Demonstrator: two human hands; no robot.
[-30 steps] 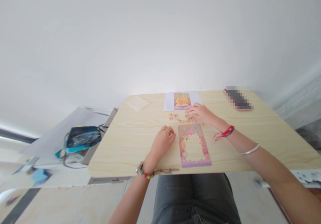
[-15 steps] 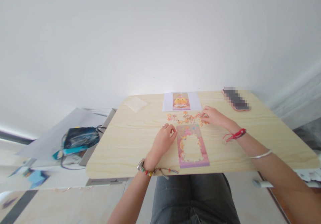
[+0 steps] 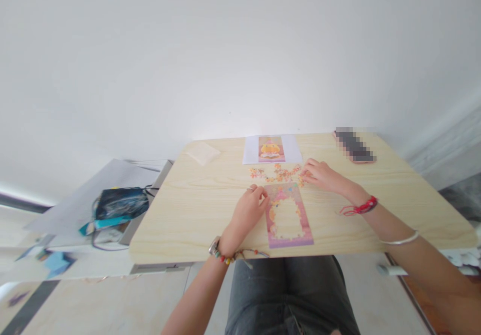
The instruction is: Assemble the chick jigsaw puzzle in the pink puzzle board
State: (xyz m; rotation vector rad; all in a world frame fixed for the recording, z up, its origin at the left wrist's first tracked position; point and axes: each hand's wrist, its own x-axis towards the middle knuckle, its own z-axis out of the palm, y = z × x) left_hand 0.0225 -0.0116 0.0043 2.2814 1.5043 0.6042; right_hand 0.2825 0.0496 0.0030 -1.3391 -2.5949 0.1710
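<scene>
A partly assembled jigsaw puzzle (image 3: 273,241) lies near the table's front edge, its pink and purple border joined around a bare middle. My left hand (image 3: 248,207) rests at its left edge with loosely curled fingers, the thumb apart from the index finger; I see nothing held. Behind the border, several loose orange and pink puzzle pieces (image 3: 282,175) are spread out. At their right end my right hand (image 3: 319,176) has its fingertips pinched together on a puzzle piece, mostly hidden by the fingers. A white sheet with a printed picture (image 3: 271,149) of a yellow character lies behind the pieces.
The light wooden table (image 3: 180,210) stands against a white wall. A phone (image 3: 355,145) lies at the back right and a pale, flat packet (image 3: 203,153) at the back left. Left of the table, a dark bag (image 3: 122,204) with cords sits on a lower surface.
My right hand's fingertips have come closer together among the loose pieces. My left hand has shifted slightly right, over the puzzle's left edge. The view has tilted a little.
</scene>
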